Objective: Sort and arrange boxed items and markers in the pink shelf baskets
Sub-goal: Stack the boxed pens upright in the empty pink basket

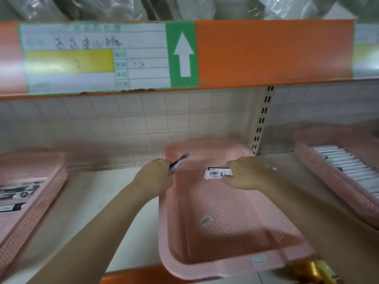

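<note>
Left hand point(155, 173) grips a slim packet point(178, 162) at the far left rim of the middle pink basket point(225, 265). Right hand point(244, 173) holds a barcoded box point(217, 173) over the basket's far end. A barcode sticker point(206, 219) lies on the basket floor.

Left basket point(30, 181) cut by frame edge; right basket point(328, 171) likewise; shelf label point(92, 56) handwriting blurred, unreadable.
</note>
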Demonstrator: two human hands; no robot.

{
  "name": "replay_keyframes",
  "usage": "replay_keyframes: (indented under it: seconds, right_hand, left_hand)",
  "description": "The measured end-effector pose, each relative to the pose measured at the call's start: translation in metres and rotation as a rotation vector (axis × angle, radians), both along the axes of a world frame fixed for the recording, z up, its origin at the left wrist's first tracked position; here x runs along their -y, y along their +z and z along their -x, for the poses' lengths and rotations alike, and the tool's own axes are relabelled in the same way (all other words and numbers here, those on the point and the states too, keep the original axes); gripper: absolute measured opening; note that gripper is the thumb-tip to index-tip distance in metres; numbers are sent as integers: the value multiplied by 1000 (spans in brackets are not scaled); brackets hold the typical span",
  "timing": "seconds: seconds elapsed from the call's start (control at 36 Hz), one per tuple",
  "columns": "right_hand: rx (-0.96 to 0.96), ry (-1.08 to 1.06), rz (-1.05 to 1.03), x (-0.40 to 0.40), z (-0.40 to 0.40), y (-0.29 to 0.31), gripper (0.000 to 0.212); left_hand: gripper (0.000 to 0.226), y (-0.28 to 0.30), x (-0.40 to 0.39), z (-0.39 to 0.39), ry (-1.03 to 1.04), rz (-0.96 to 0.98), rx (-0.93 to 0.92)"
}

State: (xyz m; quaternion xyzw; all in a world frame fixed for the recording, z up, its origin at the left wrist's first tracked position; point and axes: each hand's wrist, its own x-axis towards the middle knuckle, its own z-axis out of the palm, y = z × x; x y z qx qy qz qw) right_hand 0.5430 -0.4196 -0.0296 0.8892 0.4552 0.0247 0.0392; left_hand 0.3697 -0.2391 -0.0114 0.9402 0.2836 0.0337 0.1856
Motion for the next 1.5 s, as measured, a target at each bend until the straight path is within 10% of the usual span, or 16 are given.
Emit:
replay_keyframes:
  seconds: [1.19, 1.5]
  right_hand:
    - [23, 107, 86, -42, 1, -14, 24]
    - [-300, 121, 111, -32, -2, -4, 30]
  left_hand:
    - [13, 24, -2, -10, -78, 33, 128]
    - [19, 24, -4, -10, -96, 40, 154]
